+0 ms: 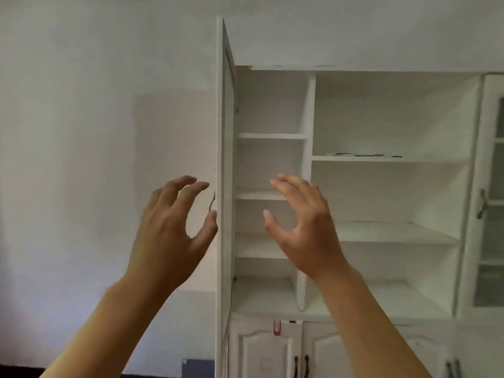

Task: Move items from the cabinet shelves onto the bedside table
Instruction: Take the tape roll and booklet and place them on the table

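A white cabinet [309, 118] fills the right half of the view, its left door [225, 170] swung open edge-on toward me. My left hand [170, 230] is raised beside the door's outer edge, fingers spread and loosely bent, the thumb touching the edge near a dark handle [212, 201]. My right hand [302, 227] hovers in front of the narrow left shelves [270, 136], fingers spread and holding nothing. The shelves look bare, apart from a few flat dark things [365, 154] on the wide upper shelf. No bedside table is in view.
A glass-fronted door with a metal handle [482, 207] stands shut at the far right. Below the shelves are lower cabinet doors [266, 353] with dark handles and a small red tag [276, 327]. A bare white wall [95, 132] lies to the left.
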